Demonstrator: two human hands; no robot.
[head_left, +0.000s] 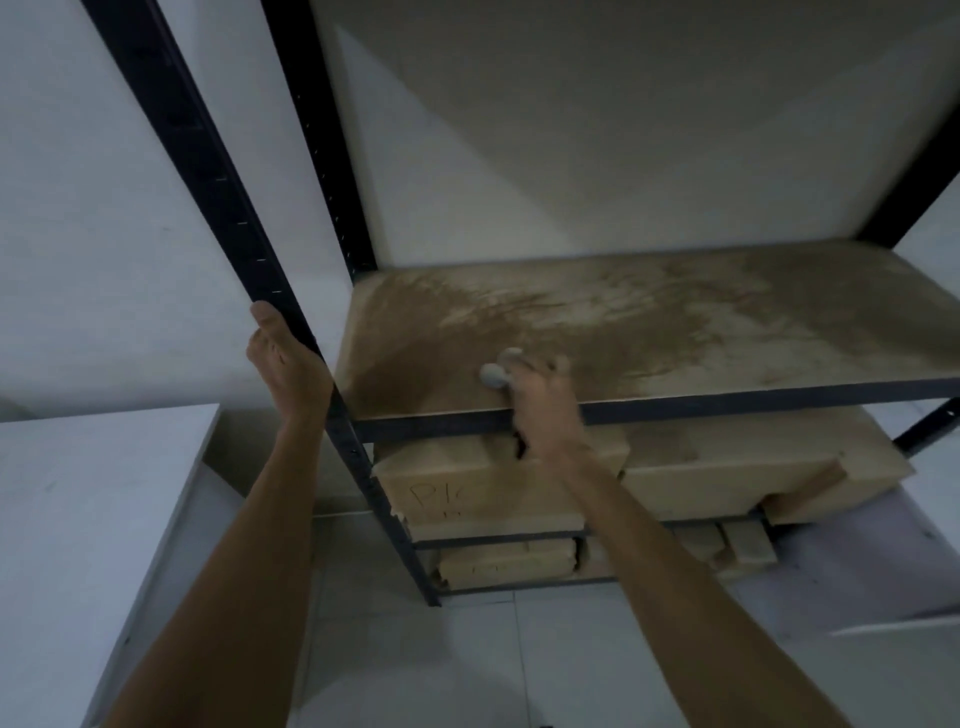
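Observation:
A dusty brown shelf board (675, 322) sits in a black metal rack. My left hand (283, 364) grips the rack's front left upright post (228, 208). My right hand (540, 400) is blurred at the board's front edge and holds a small grey wad, apparently a cloth (498, 371), against the board. Streaks run through the dust on the board around it.
Cardboard boxes (467, 493) fill the lower shelves, one with handwriting on its side. A white cabinet top (93, 493) stands at the left. White walls lie behind the rack and a tiled floor (467, 649) below. Another white surface shows at the lower right.

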